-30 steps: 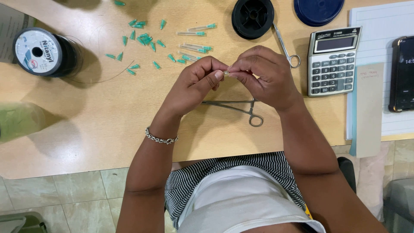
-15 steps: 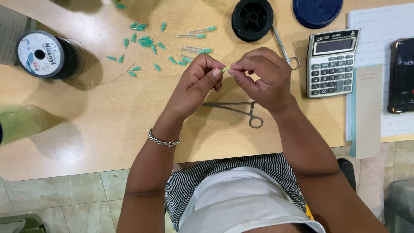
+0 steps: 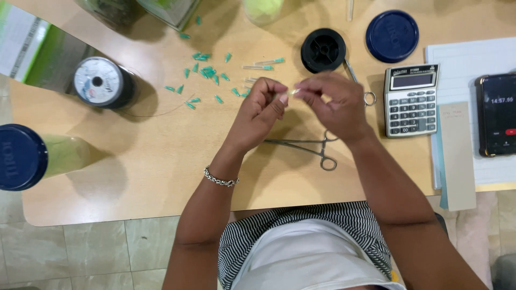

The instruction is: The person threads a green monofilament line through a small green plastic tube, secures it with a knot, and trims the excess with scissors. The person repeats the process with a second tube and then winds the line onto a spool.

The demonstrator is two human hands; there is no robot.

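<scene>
Under your hands, the table looks like smooth, pale wood laminate with a soft sheen. The forceps are bare, shiny metal, as is the chain bracelet on your left wrist. The little green caps look like matt plastic. The calculator has a grey plastic shell, and the round blue lid is smooth plastic.

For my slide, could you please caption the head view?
Both hands, left hand and right hand, pinch a tiny pale piece above forceps.
</scene>
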